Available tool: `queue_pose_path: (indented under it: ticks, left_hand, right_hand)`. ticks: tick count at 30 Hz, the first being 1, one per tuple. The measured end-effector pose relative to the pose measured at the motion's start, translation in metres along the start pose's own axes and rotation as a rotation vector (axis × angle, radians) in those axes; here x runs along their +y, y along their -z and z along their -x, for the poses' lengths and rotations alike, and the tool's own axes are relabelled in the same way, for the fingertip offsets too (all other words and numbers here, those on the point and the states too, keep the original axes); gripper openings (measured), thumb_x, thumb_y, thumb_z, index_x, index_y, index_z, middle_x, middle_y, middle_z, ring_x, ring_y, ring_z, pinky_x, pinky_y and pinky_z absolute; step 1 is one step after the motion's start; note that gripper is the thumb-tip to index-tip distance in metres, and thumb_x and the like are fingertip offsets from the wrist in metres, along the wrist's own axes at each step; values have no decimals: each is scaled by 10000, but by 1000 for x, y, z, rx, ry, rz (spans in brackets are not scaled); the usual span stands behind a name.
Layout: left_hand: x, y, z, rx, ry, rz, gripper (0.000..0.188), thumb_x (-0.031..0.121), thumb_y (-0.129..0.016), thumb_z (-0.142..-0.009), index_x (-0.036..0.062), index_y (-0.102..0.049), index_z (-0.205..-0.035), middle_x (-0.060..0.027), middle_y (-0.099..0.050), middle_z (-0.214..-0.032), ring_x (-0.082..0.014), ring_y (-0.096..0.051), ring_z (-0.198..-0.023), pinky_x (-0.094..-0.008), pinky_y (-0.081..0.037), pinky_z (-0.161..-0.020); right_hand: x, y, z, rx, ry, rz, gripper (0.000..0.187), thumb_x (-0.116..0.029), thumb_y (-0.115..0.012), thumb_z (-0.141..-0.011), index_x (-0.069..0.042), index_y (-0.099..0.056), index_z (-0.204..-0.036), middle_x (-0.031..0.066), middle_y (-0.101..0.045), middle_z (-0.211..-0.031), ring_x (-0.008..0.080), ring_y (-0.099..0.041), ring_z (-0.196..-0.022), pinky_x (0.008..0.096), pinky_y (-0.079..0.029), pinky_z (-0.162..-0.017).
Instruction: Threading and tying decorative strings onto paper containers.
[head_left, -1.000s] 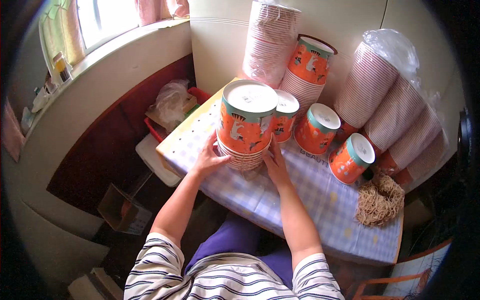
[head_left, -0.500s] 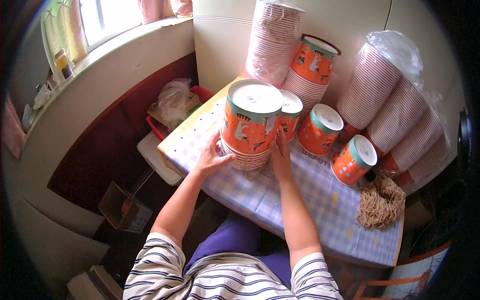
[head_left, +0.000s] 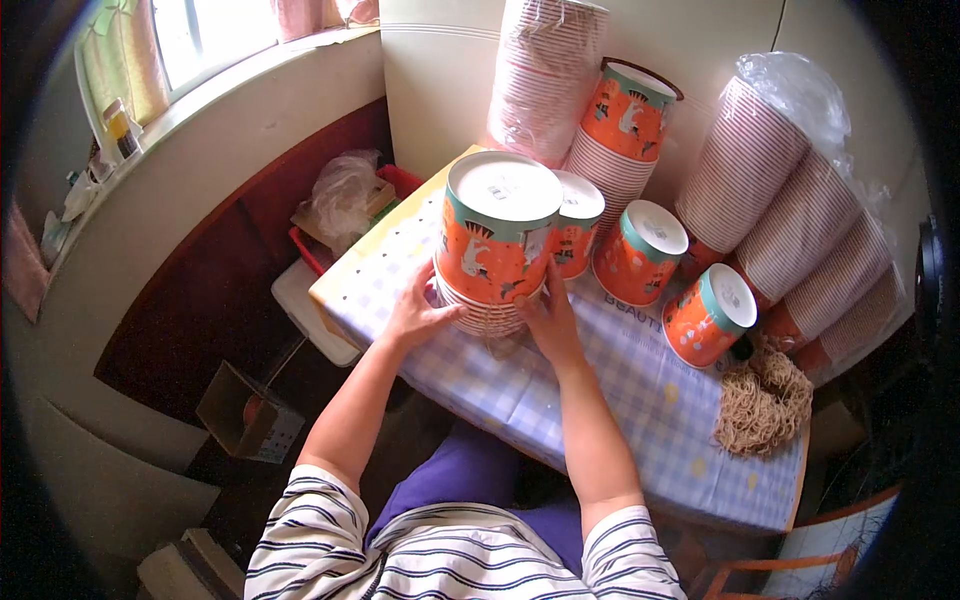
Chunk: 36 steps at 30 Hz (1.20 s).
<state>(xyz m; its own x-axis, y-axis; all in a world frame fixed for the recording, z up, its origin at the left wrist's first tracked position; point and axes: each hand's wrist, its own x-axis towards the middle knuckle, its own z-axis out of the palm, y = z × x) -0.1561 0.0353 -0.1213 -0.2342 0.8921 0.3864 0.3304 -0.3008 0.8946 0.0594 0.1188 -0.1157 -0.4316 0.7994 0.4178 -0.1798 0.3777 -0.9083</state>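
An upside-down stack of nested paper buckets (head_left: 488, 258), orange with a teal band and a white base on top, stands at the table's near left part. Around its lower left side curves my left hand (head_left: 416, 312), thumb across the rims. My right hand (head_left: 550, 318) grips the lower right side, its thumb toward the front. The far sides of the stack and some fingertips are hidden. Just behind it stands another orange paper bucket (head_left: 574, 238), partly covered. Two more orange buckets, one upright on its rim (head_left: 640, 255) and one nearer (head_left: 708, 318), sit to the right.
Tall nested bucket stacks stand at the back (head_left: 545, 85) and lean in clear plastic at the right (head_left: 745, 165). A bundle of tan string (head_left: 765, 402) lies on the checked tablecloth (head_left: 600, 410). Left of the table are a red basket (head_left: 400, 183) and a cardboard box (head_left: 240, 415).
My right hand has shifted slightly, its thumb now further round the front of the bucket stack. The stack sits a little further left and higher in view; my left hand keeps its place.
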Motion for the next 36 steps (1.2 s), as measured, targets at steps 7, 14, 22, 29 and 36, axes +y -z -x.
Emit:
queue_pose_path:
  ticks: [7,14,22,29,36]
  left_hand:
    - [-1,2,1,9,13,-42,991,377,-841,-596,31,-335,-1375,-139,-469,-1315,-258,-461,-1210,-394,-384,-1001]
    - [-5,3,1,2,-15,-30,1018,367,-852,-577,24,-327,-1379,-144,-453,-1330,-254,-439,-1235,-388,-364,-1023]
    - [-4,2,1,14,-1,-42,992,386,-851,-570,23,-367,-1356,-150,-479,-1289,-259,-466,-1201,-385,-390,-1000]
    - [-2,2,1,18,15,-73,949,415,-844,-567,26,-416,-1318,-156,-495,-1257,-259,-497,-1157,-389,-419,-965]
    - [-5,0,0,25,-12,-62,930,400,-847,-569,30,-426,-1310,-154,-503,-1245,-254,-494,-1162,-388,-416,-967]
  right_hand:
    - [-9,-6,4,41,-8,77,913,-314,-724,-778,-24,-164,-1437,147,-274,-1450,232,-305,-1322,380,-306,-1062]
    - [-17,-2,7,-18,-49,-49,970,-255,-778,-723,-19,-162,-1435,140,-280,-1448,236,-334,-1306,374,-327,-1055]
    - [-11,-2,6,1,-51,-55,1005,-245,-817,-668,-24,-196,-1427,140,-313,-1430,252,-341,-1304,377,-314,-1064]
    - [-17,-5,6,14,-56,-24,998,-278,-825,-650,-17,-235,-1412,144,-346,-1407,255,-339,-1306,390,-303,-1068]
    - [-19,-7,8,42,-19,47,976,-330,-821,-650,-30,-275,-1401,141,-394,-1374,254,-384,-1277,402,-338,-1038]
